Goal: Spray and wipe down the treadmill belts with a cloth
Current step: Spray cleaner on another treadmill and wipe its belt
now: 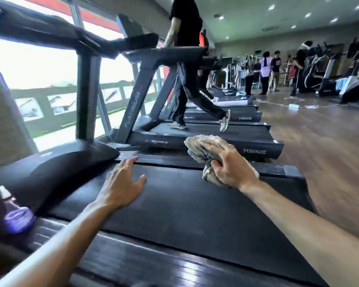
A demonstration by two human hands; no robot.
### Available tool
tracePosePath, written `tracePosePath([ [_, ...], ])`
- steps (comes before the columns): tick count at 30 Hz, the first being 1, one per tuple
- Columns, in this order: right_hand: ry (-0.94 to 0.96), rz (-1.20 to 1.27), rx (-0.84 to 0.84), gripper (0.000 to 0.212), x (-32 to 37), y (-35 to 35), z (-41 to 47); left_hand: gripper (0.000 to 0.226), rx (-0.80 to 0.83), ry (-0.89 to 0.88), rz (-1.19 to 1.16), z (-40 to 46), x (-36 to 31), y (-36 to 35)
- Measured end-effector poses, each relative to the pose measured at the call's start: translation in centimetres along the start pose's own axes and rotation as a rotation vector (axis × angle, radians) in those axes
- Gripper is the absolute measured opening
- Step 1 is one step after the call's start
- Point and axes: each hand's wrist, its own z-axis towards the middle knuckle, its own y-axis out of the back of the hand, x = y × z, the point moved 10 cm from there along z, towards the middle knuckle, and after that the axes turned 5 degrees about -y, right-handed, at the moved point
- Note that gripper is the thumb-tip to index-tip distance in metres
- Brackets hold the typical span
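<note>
Head view: a black treadmill belt (174, 204) fills the foreground of a gym, with a person (187, 65) walking on the neighbouring treadmill (216, 135) beyond. The left hand (120, 185) lies flat on the near belt, fingers straight and spread, holding nothing. The right hand (226, 164) grips a bunched grey cloth (201, 150) over the belt's far edge. A purple spray bottle (15, 212) stands at lower left.
</note>
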Motion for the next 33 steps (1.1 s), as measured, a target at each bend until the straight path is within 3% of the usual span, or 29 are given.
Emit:
tracePosePath([
  [6, 0.151, 0.068, 0.073, 0.061, 12.2, -4.1, 1.7, 0.063, -0.131, 0.049, 0.076, -4.6, 6.2, 10.9],
  [13, 0.329, 0.144, 0.189, 0.062, 24.9, -14.6, 4.3, 0.076, -0.186, 0.254, 0.164, -9.4, 17.7, 16.8],
  [24, 0.396, 0.29, 0.295, 0.064, 33.7, -38.0, 11.0, 0.068, -0.273, 0.599, 0.163, -10.1, 43.8, 14.0],
  [29, 0.449, 0.312, 0.298, 0.067, 35.6, -48.8, 15.0, 0.088, -0.298, 0.682, 0.256, -6.6, 55.2, 11.7],
  [33, 0.413, 0.326, 0.297, 0.068, 35.3, -57.2, 16.6, 0.097, -0.372, 0.733, 0.193, -3.8, 62.8, 9.2],
])
